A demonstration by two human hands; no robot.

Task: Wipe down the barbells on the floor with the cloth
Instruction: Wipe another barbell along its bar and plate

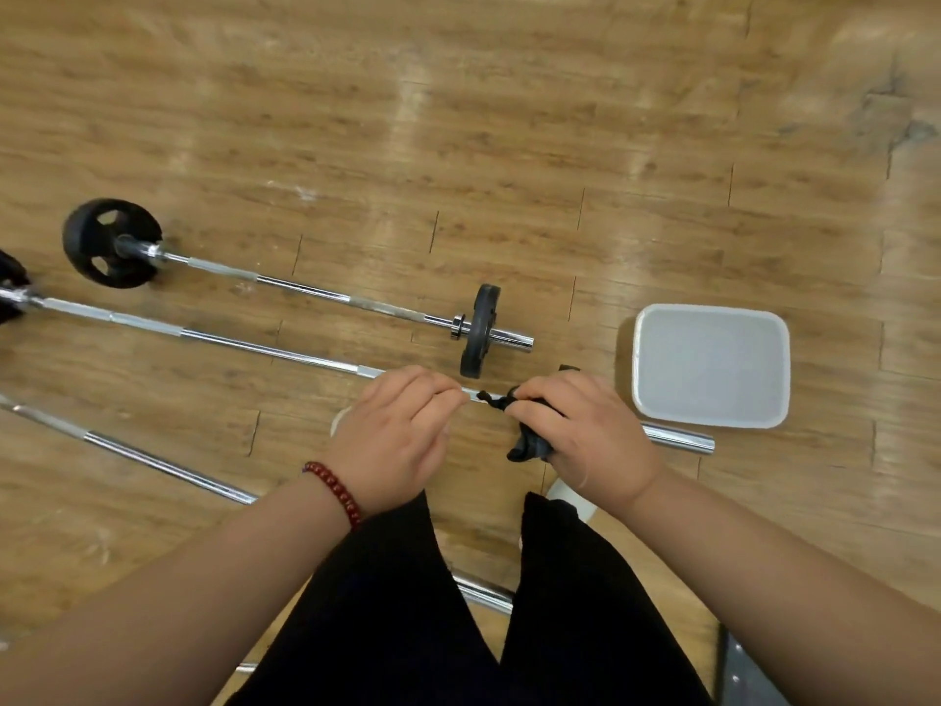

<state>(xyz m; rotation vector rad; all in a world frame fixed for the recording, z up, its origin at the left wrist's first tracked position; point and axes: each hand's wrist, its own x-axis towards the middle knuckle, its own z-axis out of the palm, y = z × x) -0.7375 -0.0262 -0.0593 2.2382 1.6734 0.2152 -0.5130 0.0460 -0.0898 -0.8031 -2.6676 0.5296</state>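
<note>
Head view looks straight down on three barbells lying on a wood floor. The middle barbell runs from the left edge of the frame down to lower right of centre, and that is the one being worked on. A black cloth is bunched against its shaft near the right end, gripped tight in the person's right hand, with a bare length of sleeve poking out beyond the hand. The left hand sits just beside it on the same bar with its fingers curled. From where I stand I cannot tell whether they pinch the shaft or a loose corner of the cloth.

Above it in the frame, the far barbell carries a black plate at its left end and another at its right. The near barbell slants across the lower left and passes behind the person's black trousers. A white plastic tub stands at centre right, near the middle bar's tip. A red bead bracelet circles the left wrist.

I would say the job is partway through: one bar is under the cloth, at its end. All the chrome gleams alike, so which bars are already wiped cannot be read.
</note>
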